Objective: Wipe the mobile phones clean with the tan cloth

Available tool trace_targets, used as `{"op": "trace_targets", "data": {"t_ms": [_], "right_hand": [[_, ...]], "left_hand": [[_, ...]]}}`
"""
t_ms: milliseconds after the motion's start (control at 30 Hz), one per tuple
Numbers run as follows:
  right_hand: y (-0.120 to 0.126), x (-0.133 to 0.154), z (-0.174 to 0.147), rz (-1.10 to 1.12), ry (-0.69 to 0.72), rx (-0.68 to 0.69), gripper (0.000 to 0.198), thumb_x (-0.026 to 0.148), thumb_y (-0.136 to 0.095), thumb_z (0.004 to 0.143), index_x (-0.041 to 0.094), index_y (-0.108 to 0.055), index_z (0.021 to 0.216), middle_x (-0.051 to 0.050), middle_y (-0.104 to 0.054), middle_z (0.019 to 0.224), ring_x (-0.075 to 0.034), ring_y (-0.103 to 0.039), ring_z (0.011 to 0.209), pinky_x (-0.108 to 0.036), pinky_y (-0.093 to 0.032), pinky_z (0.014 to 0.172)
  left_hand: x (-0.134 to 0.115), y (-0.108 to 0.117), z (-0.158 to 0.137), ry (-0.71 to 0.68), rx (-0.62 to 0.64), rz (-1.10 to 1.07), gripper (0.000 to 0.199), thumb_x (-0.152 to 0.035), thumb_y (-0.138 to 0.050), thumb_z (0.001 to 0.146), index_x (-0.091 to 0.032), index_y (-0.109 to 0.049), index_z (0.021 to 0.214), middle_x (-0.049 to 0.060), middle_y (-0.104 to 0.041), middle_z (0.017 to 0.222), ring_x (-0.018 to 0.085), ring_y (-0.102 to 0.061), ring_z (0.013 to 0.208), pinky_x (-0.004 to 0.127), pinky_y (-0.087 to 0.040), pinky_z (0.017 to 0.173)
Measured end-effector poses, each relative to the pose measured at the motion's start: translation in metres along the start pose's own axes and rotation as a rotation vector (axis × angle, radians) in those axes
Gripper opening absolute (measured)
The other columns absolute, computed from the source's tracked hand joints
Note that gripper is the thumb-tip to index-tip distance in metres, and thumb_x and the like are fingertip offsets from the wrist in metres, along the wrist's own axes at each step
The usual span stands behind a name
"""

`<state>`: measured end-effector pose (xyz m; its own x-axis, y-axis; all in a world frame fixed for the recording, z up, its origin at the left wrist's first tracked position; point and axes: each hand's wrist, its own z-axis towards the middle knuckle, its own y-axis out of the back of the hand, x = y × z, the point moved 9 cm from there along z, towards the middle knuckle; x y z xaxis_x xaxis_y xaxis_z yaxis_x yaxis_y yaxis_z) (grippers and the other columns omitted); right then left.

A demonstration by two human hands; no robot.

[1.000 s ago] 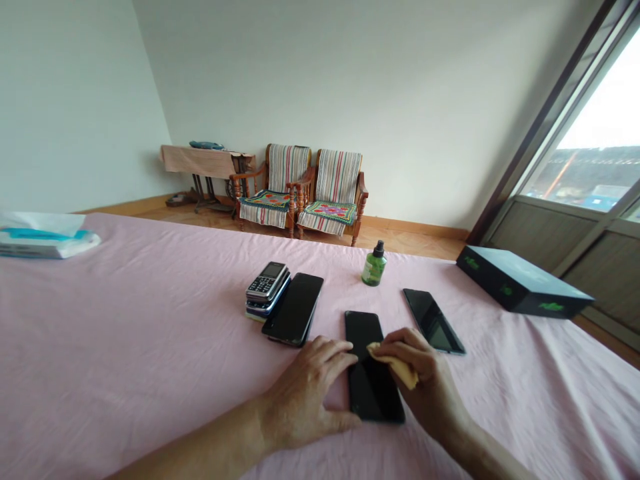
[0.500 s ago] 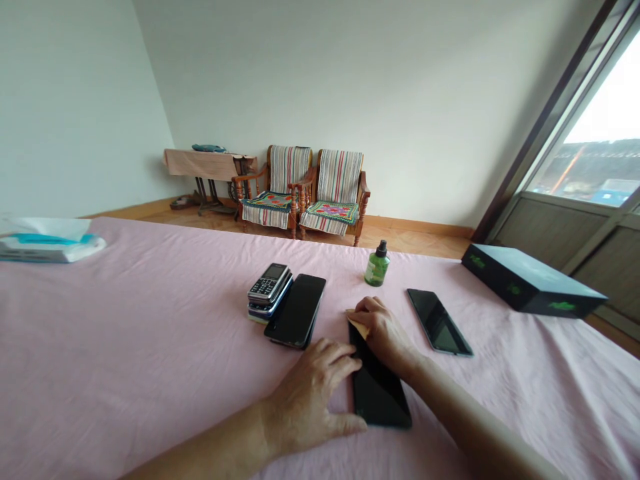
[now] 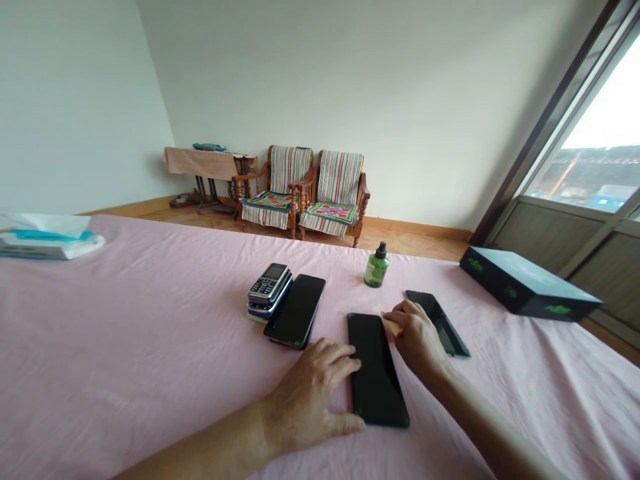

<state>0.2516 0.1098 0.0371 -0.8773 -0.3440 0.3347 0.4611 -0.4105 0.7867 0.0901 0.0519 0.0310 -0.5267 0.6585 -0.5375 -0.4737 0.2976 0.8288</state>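
Starting from our left, we see a tissue pack [image 3: 55,247] lying on the pink cloth [image 3: 165,333], a white sheet showing at its top. Further right, we have a stack of small phones [image 3: 269,287], the uppermost a keypad model facing up, and just beside it a black smartphone [image 3: 300,303] that lies screen up on something dark we cannot make out. Nearer to us, our left hand [image 3: 315,390] is open, palm down, its thumb spread well away from its fingers; it grasps nothing, but we have two fingertips at the left edge of the middle phone [image 3: 379,380] and the thumb by its lower left corner. That phone lies flat on the pink cloth, its dark screen up, between our two hands. Beyond its top end stands a green spray bottle [image 3: 377,270], upright with a black head. Our right hand [image 3: 395,323] is closed, fingers bunched on a folded yellow cloth [image 3: 394,327], at the phone's upper right edge; we cannot tell whether the two touch there. Partly behind that hand lies another dark phone [image 3: 447,327], slanting, and at far right we see a black box [image 3: 530,283] with green markings.
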Motion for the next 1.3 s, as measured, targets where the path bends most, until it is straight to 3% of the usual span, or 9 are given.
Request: {"op": "trace_targets", "data": {"t_ms": [100, 167, 300, 567, 900, 1133, 1233, 1300], "right_hand": [[-0.004, 0.0, 0.001, 0.047, 0.003, -0.028, 0.033, 0.004, -0.05, 0.079, 0.019, -0.074, 0.097, -0.009, -0.062, 0.089, -0.023, -0.055, 0.085, -0.034, -0.047, 0.076], [-0.01, 0.001, 0.002, 0.079, 0.012, -0.011, 0.035, 0.003, -0.05, 0.079, 0.018, -0.073, 0.101, -0.009, -0.062, 0.091, -0.022, -0.057, 0.085, -0.032, -0.048, 0.076], [-0.02, 0.004, 0.003, 0.111, 0.028, 0.068, 0.033, 0.001, -0.05, 0.078, 0.019, -0.075, 0.091, -0.007, -0.061, 0.083, -0.02, -0.059, 0.081, -0.029, -0.047, 0.07], [-0.015, 0.01, -0.006, 0.126, 0.018, 0.156, 0.029, 0.003, -0.049, 0.081, 0.019, -0.073, 0.078, -0.005, -0.057, 0.078, -0.017, -0.058, 0.072, -0.026, -0.043, 0.064], [-0.006, 0.027, -0.053, 0.194, -0.026, 0.252, 0.03, 0.002, -0.042, 0.084, 0.018, -0.068, 0.078, -0.006, -0.055, 0.082, -0.017, -0.058, 0.073, -0.027, -0.043, 0.064], [0.005, 0.046, -0.085, 0.136, -0.005, 0.347, 0.027, -0.001, -0.049, 0.072, 0.018, -0.067, 0.075, -0.005, -0.056, 0.077, -0.016, -0.058, 0.067, -0.026, -0.04, 0.057], [0.014, 0.063, -0.082, 0.194, 0.062, 0.436, 0.021, 0.005, -0.055, 0.075, 0.019, -0.067, 0.063, -0.003, -0.057, 0.071, -0.013, -0.057, 0.061, -0.024, -0.037, 0.051], [0.025, 0.065, -0.064, 0.243, 0.037, 0.353, 0.025, 0.007, -0.054, 0.079, 0.022, -0.07, 0.067, -0.002, -0.057, 0.07, -0.013, -0.058, 0.061, -0.024, -0.039, 0.053]], "left_hand": [[0.001, -0.001, 0.0, -0.002, 0.001, 0.007, 0.069, -0.05, -0.078, 0.068, -0.017, -0.059, 0.126, 0.014, -0.054, 0.134, 0.033, -0.047, 0.121, 0.049, -0.034, 0.105], [0.001, -0.001, 0.0, -0.007, -0.007, 0.007, 0.069, -0.05, -0.077, 0.068, -0.017, -0.059, 0.126, 0.013, -0.054, 0.134, 0.032, -0.047, 0.121, 0.049, -0.034, 0.106], [0.001, -0.001, -0.001, -0.014, -0.017, -0.007, 0.069, -0.05, -0.078, 0.068, -0.017, -0.059, 0.126, 0.013, -0.054, 0.134, 0.032, -0.048, 0.12, 0.048, -0.034, 0.105], [0.001, 0.0, 0.0, -0.007, 0.0, -0.002, 0.069, -0.048, -0.079, 0.068, -0.016, -0.059, 0.126, 0.013, -0.054, 0.134, 0.032, -0.047, 0.12, 0.046, -0.035, 0.105], [0.001, -0.002, -0.001, -0.023, -0.014, 0.008, 0.069, -0.05, -0.078, 0.068, -0.018, -0.058, 0.126, 0.012, -0.054, 0.134, 0.032, -0.047, 0.12, 0.048, -0.034, 0.105], [0.002, -0.001, -0.001, -0.018, -0.022, 0.022, 0.069, -0.048, -0.081, 0.066, -0.019, -0.059, 0.125, 0.011, -0.054, 0.134, 0.031, -0.047, 0.12, 0.046, -0.034, 0.106], [0.001, -0.001, -0.001, -0.033, -0.028, 0.011, 0.067, -0.048, -0.08, 0.066, -0.018, -0.06, 0.123, 0.012, -0.054, 0.133, 0.032, -0.047, 0.12, 0.047, -0.035, 0.105], [0.001, -0.002, -0.002, -0.039, -0.038, -0.01, 0.068, -0.048, -0.08, 0.067, -0.018, -0.058, 0.124, 0.012, -0.055, 0.132, 0.032, -0.048, 0.119, 0.049, -0.035, 0.105]]}}
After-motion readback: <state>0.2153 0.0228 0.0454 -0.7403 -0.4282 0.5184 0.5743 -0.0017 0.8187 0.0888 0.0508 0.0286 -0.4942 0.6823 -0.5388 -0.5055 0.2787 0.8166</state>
